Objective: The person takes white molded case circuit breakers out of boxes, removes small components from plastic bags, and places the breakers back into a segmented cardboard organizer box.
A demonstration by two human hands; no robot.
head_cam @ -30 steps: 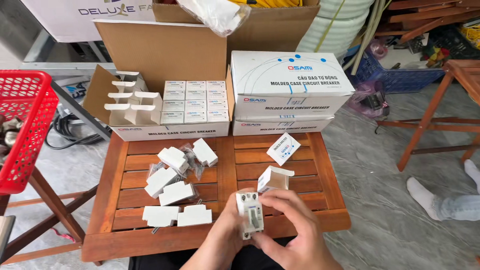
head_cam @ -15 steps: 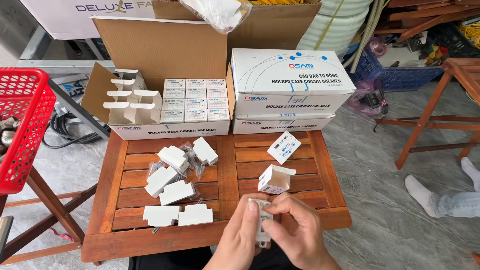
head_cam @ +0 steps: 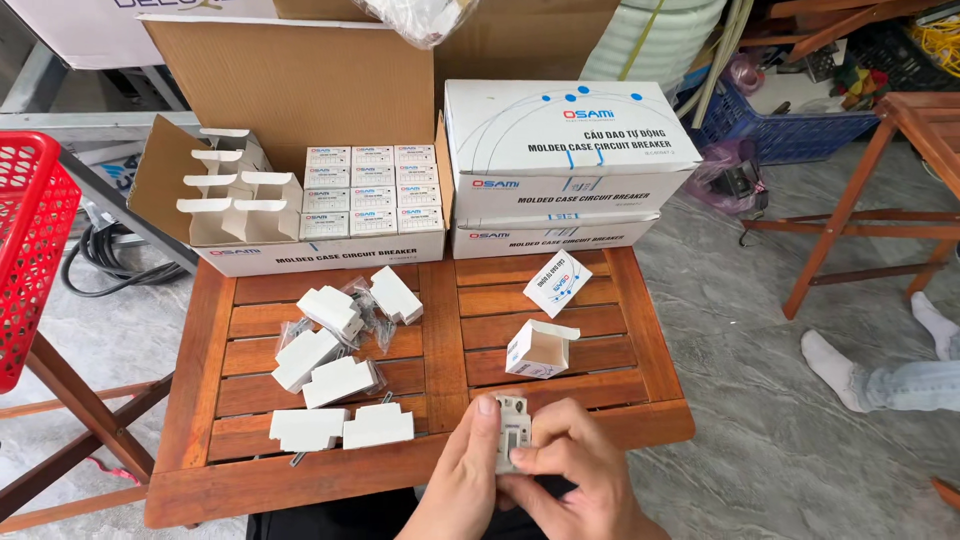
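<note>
Both hands hold one small white circuit breaker [head_cam: 512, 440] at the near edge of the slatted wooden table [head_cam: 240, 490]. My left hand [head_cam: 462, 480] grips its left side with the thumb on top. My right hand [head_cam: 580, 478] wraps its right side and lower end. Just beyond it stands a small open white carton [head_cam: 540, 348], and a folded leaflet [head_cam: 557, 284] lies farther back. Several white breakers and small bags of screws [head_cam: 340, 360] lie on the table's left half.
An open cardboard box [head_cam: 300, 200] of small cartons stands at the table's back left, two stacked white boxes [head_cam: 560, 165] at the back right. A red basket [head_cam: 30, 250] stands left, a wooden stool [head_cam: 900, 180] right. Another person's socked feet [head_cam: 880, 360] rest on the floor.
The hands and breaker have come slightly nearer me along the table's front edge, and the breaker has been turned in the fingers. Nothing on the table has moved.
</note>
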